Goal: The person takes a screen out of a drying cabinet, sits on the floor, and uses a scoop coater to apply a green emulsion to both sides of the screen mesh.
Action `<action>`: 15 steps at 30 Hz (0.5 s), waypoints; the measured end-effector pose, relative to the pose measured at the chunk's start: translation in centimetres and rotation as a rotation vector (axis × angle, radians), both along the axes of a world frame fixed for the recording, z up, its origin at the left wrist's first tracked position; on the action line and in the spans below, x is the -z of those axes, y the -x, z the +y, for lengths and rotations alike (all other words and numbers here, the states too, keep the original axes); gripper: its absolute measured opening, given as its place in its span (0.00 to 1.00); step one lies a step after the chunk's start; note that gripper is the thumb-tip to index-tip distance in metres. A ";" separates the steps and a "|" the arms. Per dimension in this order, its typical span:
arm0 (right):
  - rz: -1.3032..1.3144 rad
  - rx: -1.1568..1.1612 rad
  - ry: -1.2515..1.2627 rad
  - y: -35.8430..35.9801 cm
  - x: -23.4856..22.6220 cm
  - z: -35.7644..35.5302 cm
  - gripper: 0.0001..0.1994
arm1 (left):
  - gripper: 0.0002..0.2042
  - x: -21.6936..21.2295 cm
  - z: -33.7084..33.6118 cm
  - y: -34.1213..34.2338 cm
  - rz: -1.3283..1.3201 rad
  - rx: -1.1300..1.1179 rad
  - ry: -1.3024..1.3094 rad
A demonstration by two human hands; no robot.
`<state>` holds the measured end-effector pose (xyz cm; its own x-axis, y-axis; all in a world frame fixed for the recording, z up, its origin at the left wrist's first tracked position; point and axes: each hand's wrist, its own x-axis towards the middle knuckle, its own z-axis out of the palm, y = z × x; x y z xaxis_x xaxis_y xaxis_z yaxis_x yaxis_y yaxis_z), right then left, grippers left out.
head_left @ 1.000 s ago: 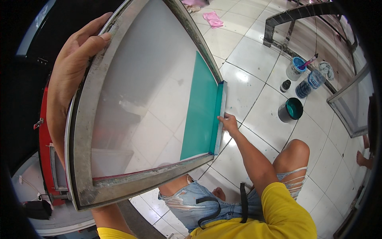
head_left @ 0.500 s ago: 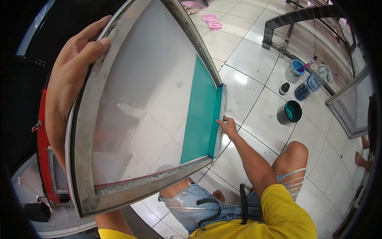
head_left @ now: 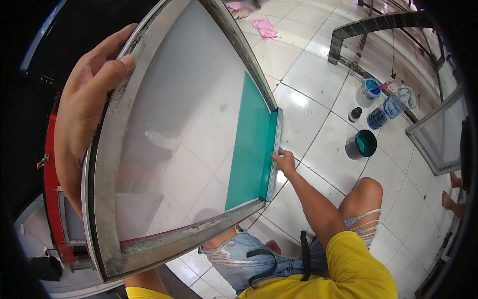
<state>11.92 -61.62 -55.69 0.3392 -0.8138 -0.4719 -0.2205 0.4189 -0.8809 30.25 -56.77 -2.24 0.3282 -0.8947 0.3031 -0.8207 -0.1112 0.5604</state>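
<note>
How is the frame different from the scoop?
The frame is much bigger; the scoop is long and narrow.
The frame goes around a wide, pale sheet; the scoop is one straight piece with green along it.
The left hand holds the frame; the right hand holds the scoop.
Both have grey, metal-looking parts.

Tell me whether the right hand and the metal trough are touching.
Touching. The head view shows it plainly: the right hand grips the metal trough along its outer side, thumb over the edge, no gap between them.
</note>
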 end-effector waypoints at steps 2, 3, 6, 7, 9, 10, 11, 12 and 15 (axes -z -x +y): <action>0.036 0.027 0.009 -0.4 0.0 0.1 0.31 | 0.36 0.2 0.1 0.1 0.012 -0.002 0.021; 0.054 0.041 0.013 -0.5 -0.1 0.2 0.30 | 0.36 0.2 0.1 -0.1 0.018 0.013 0.017; 0.068 0.104 0.065 -1.1 -0.3 0.7 0.31 | 0.36 0.2 0.3 -0.9 0.041 0.037 0.018; 0.069 0.095 0.089 -1.4 0.2 0.7 0.31 | 0.35 -0.1 0.5 -1.0 0.052 0.030 0.029; 0.092 0.100 0.143 -0.6 2.1 -0.1 0.32 | 0.35 0.0 0.2 -0.5 0.090 0.037 0.068; 0.087 0.098 0.133 -0.8 1.7 0.0 0.32 | 0.34 0.1 0.4 -0.3 0.097 0.024 0.087; 0.082 0.096 0.124 -1.0 1.3 0.1 0.32 | 0.34 0.2 0.5 0.0 0.104 0.012 0.108; 0.079 0.096 0.114 -1.1 0.8 0.2 0.32 | 0.34 0.2 0.5 0.3 0.111 0.010 0.115; 0.040 0.096 0.116 -1.0 -1.5 0.5 0.28 | 0.33 0.3 0.7 0.2 0.148 0.025 0.099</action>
<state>12.91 -61.10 -54.22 0.2405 -0.8913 -0.3843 -0.2199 0.3355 -0.9160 30.03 -56.12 -2.51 0.3540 -0.8711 0.3403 -0.7301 -0.0300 0.6827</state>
